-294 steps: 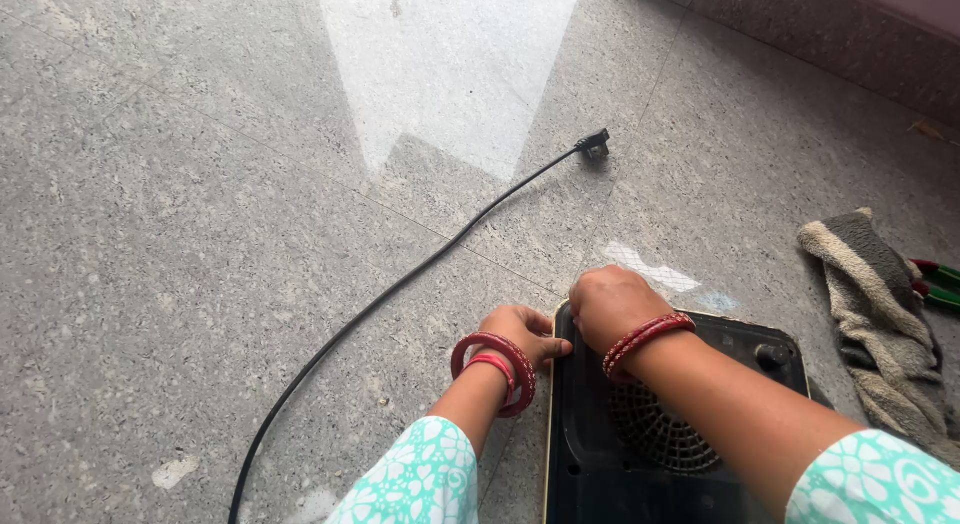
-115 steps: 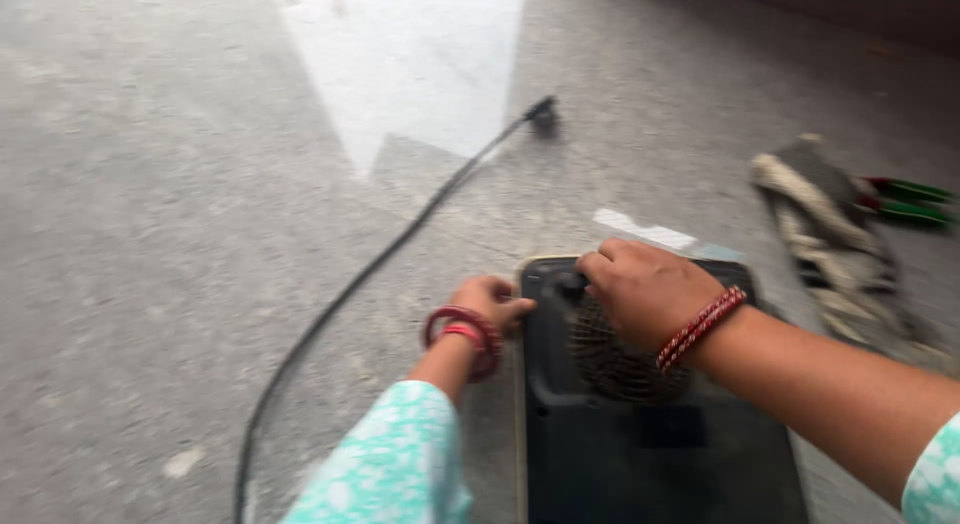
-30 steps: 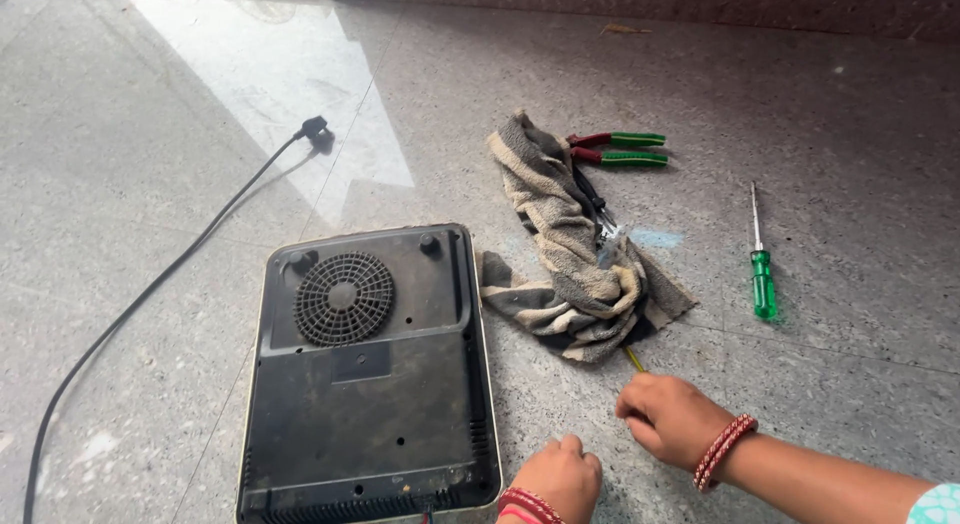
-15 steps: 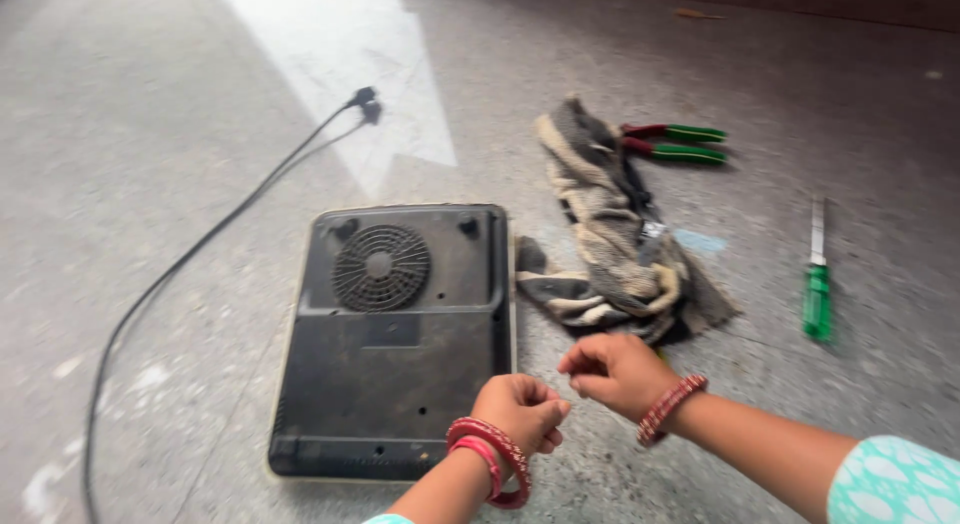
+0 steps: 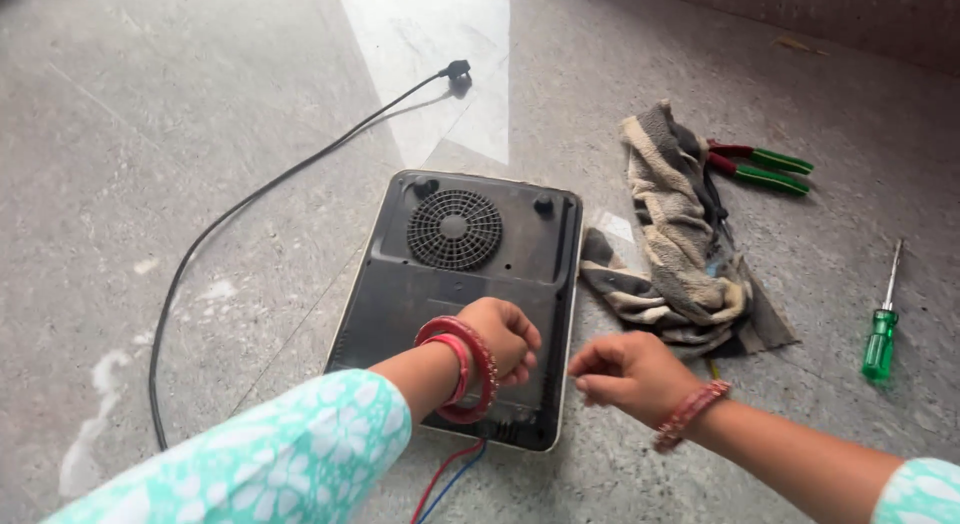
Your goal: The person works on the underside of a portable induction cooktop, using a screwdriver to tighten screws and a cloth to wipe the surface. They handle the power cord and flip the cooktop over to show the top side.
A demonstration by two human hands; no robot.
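Note:
A black induction cooktop lies upside down on the stone floor, its round fan grille facing up. My left hand is curled in a loose fist over the cooktop's near right part; whether it holds something small is hidden. My right hand hovers just off the cooktop's right edge with fingers pinched together, nothing visible in them. Red and blue wires stick out from the cooktop's near edge. Its black power cord runs left and away to a plug.
A crumpled striped rag lies right of the cooktop. Green-handled pliers rest beyond the rag. A green-handled screwdriver lies at the far right. A raised ledge runs along the top right.
Both hands have come up from the floor near the rag to the cooktop's near right corner. The view has shifted, and the red and blue wires now show.

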